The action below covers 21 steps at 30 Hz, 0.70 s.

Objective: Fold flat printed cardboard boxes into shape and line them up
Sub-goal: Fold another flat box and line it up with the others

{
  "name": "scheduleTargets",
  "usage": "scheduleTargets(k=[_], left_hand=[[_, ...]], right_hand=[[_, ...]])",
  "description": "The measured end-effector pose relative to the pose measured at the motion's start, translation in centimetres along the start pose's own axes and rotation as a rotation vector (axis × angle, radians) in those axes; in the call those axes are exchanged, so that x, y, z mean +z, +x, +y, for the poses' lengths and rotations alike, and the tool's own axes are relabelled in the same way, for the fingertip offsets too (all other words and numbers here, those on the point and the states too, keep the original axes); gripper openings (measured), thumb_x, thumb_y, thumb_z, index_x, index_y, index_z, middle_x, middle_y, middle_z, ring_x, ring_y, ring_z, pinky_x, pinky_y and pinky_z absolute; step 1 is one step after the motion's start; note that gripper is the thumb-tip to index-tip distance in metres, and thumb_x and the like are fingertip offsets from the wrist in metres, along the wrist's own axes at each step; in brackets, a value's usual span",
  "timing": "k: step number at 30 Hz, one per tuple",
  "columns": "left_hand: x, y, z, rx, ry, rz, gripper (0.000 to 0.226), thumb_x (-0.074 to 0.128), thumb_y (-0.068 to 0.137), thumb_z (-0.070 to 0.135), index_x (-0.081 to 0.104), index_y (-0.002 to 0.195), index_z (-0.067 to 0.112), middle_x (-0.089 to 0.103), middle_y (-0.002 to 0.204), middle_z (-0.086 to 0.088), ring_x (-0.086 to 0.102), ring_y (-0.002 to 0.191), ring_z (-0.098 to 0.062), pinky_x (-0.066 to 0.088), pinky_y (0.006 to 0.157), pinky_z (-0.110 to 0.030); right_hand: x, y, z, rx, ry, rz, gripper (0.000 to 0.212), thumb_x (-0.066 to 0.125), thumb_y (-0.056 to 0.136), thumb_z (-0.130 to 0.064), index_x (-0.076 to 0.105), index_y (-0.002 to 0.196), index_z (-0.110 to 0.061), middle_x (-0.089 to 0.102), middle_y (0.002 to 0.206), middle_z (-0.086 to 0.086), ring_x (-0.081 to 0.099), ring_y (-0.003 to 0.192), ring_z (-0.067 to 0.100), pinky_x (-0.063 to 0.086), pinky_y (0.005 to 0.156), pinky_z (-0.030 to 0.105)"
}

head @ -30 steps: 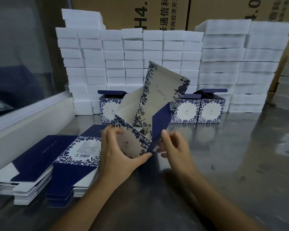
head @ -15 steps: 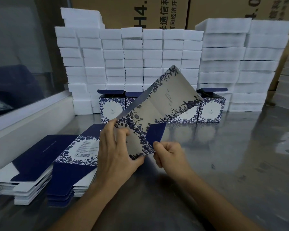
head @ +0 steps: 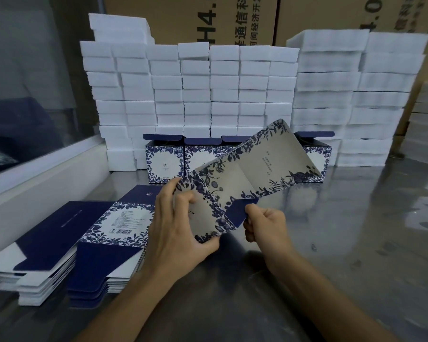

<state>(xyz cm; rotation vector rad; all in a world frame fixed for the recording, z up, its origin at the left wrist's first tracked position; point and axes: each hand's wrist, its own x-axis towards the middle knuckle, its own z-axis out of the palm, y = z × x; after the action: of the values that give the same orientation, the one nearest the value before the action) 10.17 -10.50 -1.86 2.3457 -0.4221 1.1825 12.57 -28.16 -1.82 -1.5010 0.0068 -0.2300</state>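
Note:
A blue-and-white floral cardboard box [head: 255, 174], half opened, slants above the metal table [head: 356, 243] with its far end up to the right. My left hand [head: 181, 230] grips its near left panel, fingers on top and thumb under the bottom edge. My right hand [head: 265, 225] pinches the dark blue flap at its near end. Behind it, a row of folded boxes [head: 164, 160] stands with blue lids raised. Two stacks of flat boxes [head: 109, 238] lie at the left.
White foam blocks [head: 208, 90] are piled in a wall at the back, with taller stacks [head: 356, 95] at the right. Brown cartons [head: 208, 18] stand behind them. A white ledge under a glass pane [head: 35, 174] borders the table's left side.
The box has tipped from nearly upright to a low slant toward the right. My right hand has closed on the blue flap and my left hand has stayed on the near panel.

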Motion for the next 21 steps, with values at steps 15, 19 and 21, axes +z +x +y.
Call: scheduleTargets(k=[15,19,21], left_hand=[[-0.1,-0.1,-0.1,0.016,-0.048,-0.046,0.087,0.077,0.048,0.062,0.037,0.116,0.026,0.024,0.150,0.000,0.034,0.131,-0.017,0.047,0.070,-0.031],[-0.2,-0.2,-0.3,0.002,-0.094,-0.035,0.095,0.081,0.050,0.063,0.037,0.124,0.024,0.026,0.151,-0.001,0.036,0.134,-0.018,0.050,0.080,-0.037],[-0.2,-0.2,-0.2,-0.011,-0.141,-0.049,0.098,0.080,0.052,0.066,0.034,0.129,0.026,0.026,0.151,-0.002,0.033,0.138,-0.019,0.047,0.097,-0.044]], right_hand=[[-1.1,0.6,-0.6,0.078,0.059,0.152,0.060,0.051,0.098,-0.018,0.038,0.040,-0.023,0.035,0.046,-0.003,0.027,0.043,0.014,0.026,0.045,0.026],[-1.1,0.5,-0.7,0.030,0.075,0.155,0.047,0.052,0.101,-0.027,0.043,0.056,-0.017,0.045,0.052,0.000,0.040,0.046,0.015,0.035,0.047,0.023],[-0.8,0.4,-0.7,0.043,0.068,0.106,0.041,0.052,0.101,-0.040,0.058,0.068,-0.017,0.063,0.063,-0.002,0.058,0.055,0.008,0.047,0.059,0.026]])
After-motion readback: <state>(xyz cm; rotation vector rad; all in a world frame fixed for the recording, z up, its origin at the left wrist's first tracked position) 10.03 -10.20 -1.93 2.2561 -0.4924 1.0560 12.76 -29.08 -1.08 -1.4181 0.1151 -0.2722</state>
